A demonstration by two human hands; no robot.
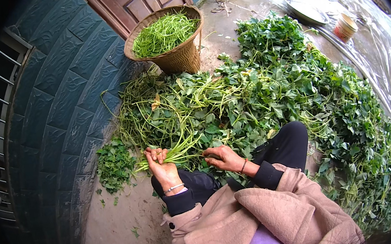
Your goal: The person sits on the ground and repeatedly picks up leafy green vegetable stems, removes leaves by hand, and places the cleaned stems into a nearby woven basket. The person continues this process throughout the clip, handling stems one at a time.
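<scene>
My left hand [162, 166] is palm up, its fingers curled round a bundle of green leaf stalks [181, 152] that fan out to the right. Close to the stalks' right side, my right hand [225, 159] is closed on a small dark object [214, 156], perhaps a knife handle; most of it is hidden by the fingers. Beyond both hands spreads a large heap of leafy green vines [251, 105], with pale stems lying loose on top. A woven wicker basket [181, 57] filled with cut green stalks [165, 34] stands at the heap's far edge, near the door.
A small pile of leaves [114, 164] lies on the concrete floor left of my left hand. The blue tiled wall [67, 89] runs along the left, a brown door [140, 2] behind the basket. At the upper right are a metal basin [307, 10], a bucket [345, 27] and plastic sheeting [385, 55].
</scene>
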